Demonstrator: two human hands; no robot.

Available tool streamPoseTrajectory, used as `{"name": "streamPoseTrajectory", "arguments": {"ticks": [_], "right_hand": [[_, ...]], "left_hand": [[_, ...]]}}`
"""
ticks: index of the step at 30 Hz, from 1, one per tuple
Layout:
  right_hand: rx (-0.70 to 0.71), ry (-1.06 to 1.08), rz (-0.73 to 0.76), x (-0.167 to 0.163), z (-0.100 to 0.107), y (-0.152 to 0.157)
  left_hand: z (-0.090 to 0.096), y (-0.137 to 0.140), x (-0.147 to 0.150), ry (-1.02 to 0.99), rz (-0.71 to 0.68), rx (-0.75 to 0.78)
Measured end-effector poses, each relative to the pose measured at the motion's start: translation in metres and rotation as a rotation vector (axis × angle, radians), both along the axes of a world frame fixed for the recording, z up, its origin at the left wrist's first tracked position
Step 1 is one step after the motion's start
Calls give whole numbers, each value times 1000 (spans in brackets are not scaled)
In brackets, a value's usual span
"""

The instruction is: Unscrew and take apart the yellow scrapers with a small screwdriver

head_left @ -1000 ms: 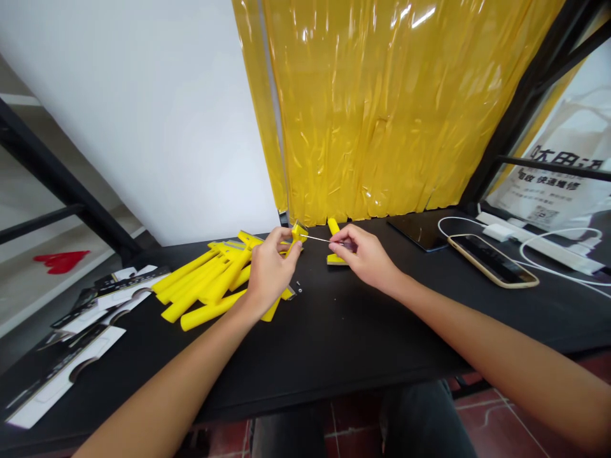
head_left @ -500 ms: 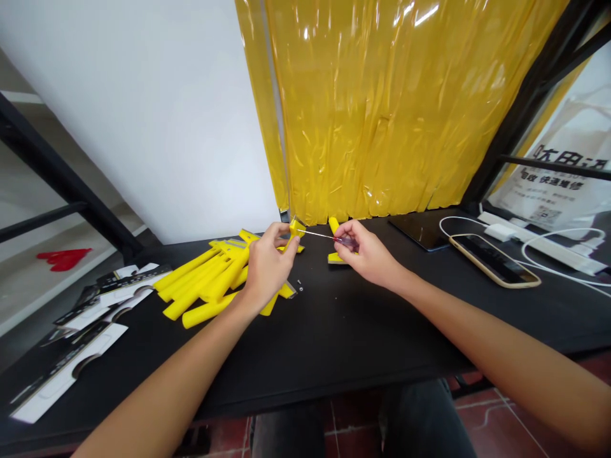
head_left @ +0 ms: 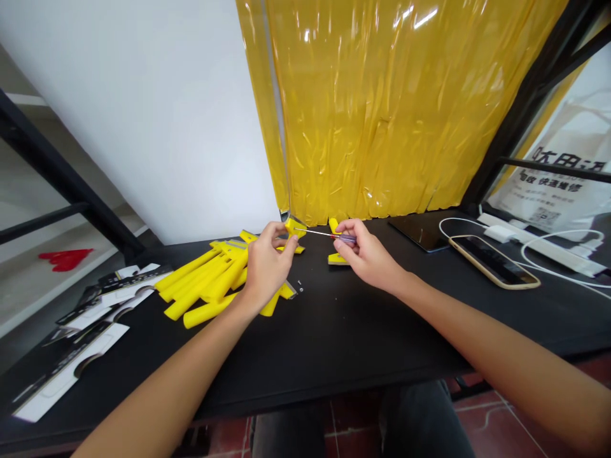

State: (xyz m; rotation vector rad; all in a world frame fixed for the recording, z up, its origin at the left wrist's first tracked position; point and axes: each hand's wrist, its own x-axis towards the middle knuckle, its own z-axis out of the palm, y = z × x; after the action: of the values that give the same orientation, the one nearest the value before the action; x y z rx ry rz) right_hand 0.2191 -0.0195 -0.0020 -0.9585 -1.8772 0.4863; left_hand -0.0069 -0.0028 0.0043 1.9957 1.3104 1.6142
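My left hand (head_left: 271,257) is closed around a yellow scraper (head_left: 296,227), its head showing above the thumb and fingers. A screwdriver (head_left: 347,238) with a thin metal shaft is pinched in my right hand (head_left: 366,253). Its shaft runs left and the tip meets the scraper's head. Several yellow scrapers (head_left: 210,273) lie in a heap to the left of and under my left hand. Another yellow scraper (head_left: 337,259) lies partly hidden behind my right hand. Small metal parts (head_left: 300,289), perhaps screws or nuts, rest on the black table right of the heap.
Black and white card sleeves (head_left: 76,369) are spread at the left. On the right lie a phone (head_left: 494,261), a dark tablet-like slab (head_left: 420,230) and a white power strip (head_left: 539,242) with cables. Yellow plastic strips (head_left: 382,114) and a white panel (head_left: 167,114) stand behind the table.
The screwdriver's handle has turned slightly in my right hand, and its shaft has shifted a little left. The scraper in my left hand has tilted slightly.
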Motion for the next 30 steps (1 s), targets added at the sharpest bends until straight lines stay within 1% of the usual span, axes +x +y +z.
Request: {"name": "streamPoseTrajectory", "arguments": {"ticks": [2,4,7,9,11,14,17,21,25,27,29,30], "right_hand": [[6,-24,11,0,0,1],[25,-63,-8,1,0,3],[36,-86,-45,4,1,5],[24,-86,-63,5,3,5],[-7,-97,-48,5,3,4],[-66,-178,18,4,3,3],[-86,-232,41,2,0,2],[-38,-198,44,2,-2,3],[41,-160,-1,4,1,3],[55,-131,-8,5,3,3],[-5,-70,12,4,5,2],[-74,-21,33,4,6,2]], "left_hand": [[-1,2,-1,-29,-26,-21],[-1,2,-2,-36,-27,-28],[0,1,-1,-3,-11,-5],[1,-1,0,18,-26,6],[1,-2,0,25,-49,7],[2,-2,-1,16,-61,-21],[3,-1,-2,-11,-74,-44],[3,-1,-2,-18,-70,-46],[2,-2,1,-11,-94,-46],[1,-3,1,5,-95,-47],[0,-3,1,28,-83,-43],[0,-3,1,37,-81,-41]]}}
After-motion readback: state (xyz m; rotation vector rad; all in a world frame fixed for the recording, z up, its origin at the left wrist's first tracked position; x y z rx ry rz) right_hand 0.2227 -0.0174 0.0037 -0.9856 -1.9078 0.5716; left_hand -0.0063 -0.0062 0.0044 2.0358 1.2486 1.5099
